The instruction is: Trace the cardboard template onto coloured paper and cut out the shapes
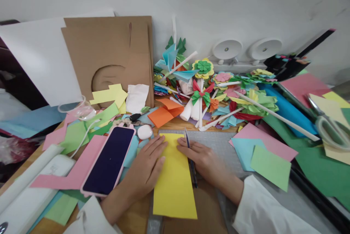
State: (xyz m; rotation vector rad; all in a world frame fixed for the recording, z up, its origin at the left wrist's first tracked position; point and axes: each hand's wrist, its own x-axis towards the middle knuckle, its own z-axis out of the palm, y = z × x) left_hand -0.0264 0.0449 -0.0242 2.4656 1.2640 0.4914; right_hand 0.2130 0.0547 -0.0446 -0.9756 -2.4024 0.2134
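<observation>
**Hand and Workpiece Positions on the Paper-Craft Counter**

Head view. A yellow paper strip (pixel 174 179) lies lengthwise on the counter (pixel 136 219), its near end over a brown cardboard sheet (pixel 207 208) and its far end on a grey cutting mat (pixel 218 142).

The left hand (pixel 146 166) lies flat, palm down, on the left edge of the yellow paper strip. Its grip is open: the fingers are extended and press the paper without closing around anything.

The right hand (pixel 201 159) rests on the right edge of the strip. Its grip is closed around a dark blue pen-like tool (pixel 190 157), which runs along the right edge of the paper, one end pointing away from the person. Whether it is a pen or a craft knife cannot be told.

Both forearms wear white sleeves (pixel 262 208).

Just left of the left hand lies a smartphone in a pink case (pixel 109 161), screen dark, on pink paper. A small white oval object (pixel 144 131) sits just beyond the left fingertips. An orange folded paper (pixel 165 112) lies beyond the strip.

Behind it stands a cluster of paper flowers on white sticks (pixel 202 84). Brown cardboard panels (pixel 109 55) lean against the wall. To the right lie loose sheets, including a light green sheet (pixel 270 166), and scissors (pixel 330 128) at the far right.
</observation>
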